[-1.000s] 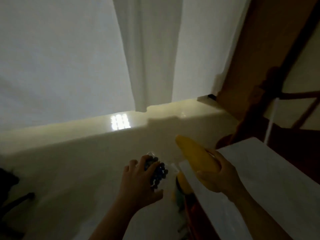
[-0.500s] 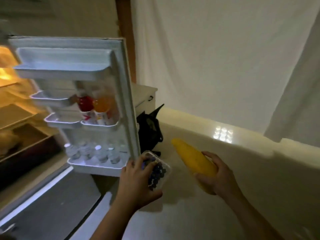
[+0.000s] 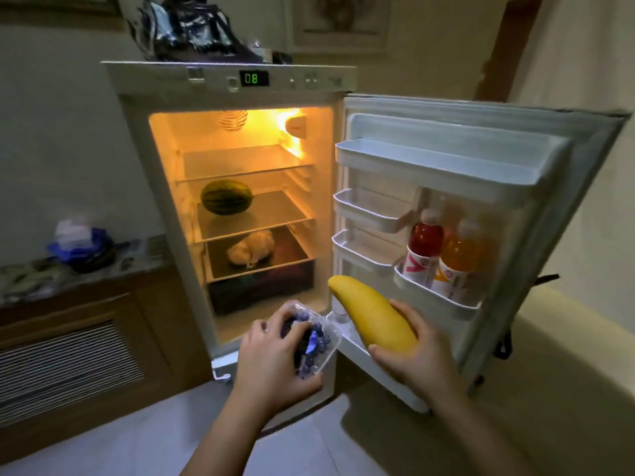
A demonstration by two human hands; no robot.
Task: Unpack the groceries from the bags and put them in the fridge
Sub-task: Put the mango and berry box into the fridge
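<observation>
1. Holding two things in front of the open white fridge (image 3: 226,97): my left hand (image 3: 271,359) has its fingers (image 3: 292,312) wrapped over a clear plastic punnet of dark blueberries (image 3: 314,341), gripping it from above.
2. My right hand (image 3: 409,355) cups a long smooth yellow mango (image 3: 372,316) from below, fingers curled round its near end, the far tip pointing up and left toward the fridge opening.
3. Both items hang low, level with the bottom of the lit cabinet, the punnet just beside the mango and not touching it as far as I can tell.
4. Inside, a striped green melon (image 3: 226,197) sits on the second glass shelf, and a pale lumpy item in wrap (image 3: 251,250) lies on the shelf below; what it is, I cannot tell.
5. Top shelf shows bare glass, and a dark drawer sits under the lowest shelf.
6. Fridge door (image 3: 584,201) swung open to the right; its lower rack holds a red drink bottle (image 3: 424,245) and an orange drink bottle (image 3: 458,255) side by side, touching.
7. Green digits on the control panel (image 3: 254,78) read 08.
8. Dark shiny bag (image 3: 192,29) rests on top of the fridge.
9. To the left, a marbled desk (image 3: 137,262) carries a blue and white bundle (image 3: 80,242).
</observation>
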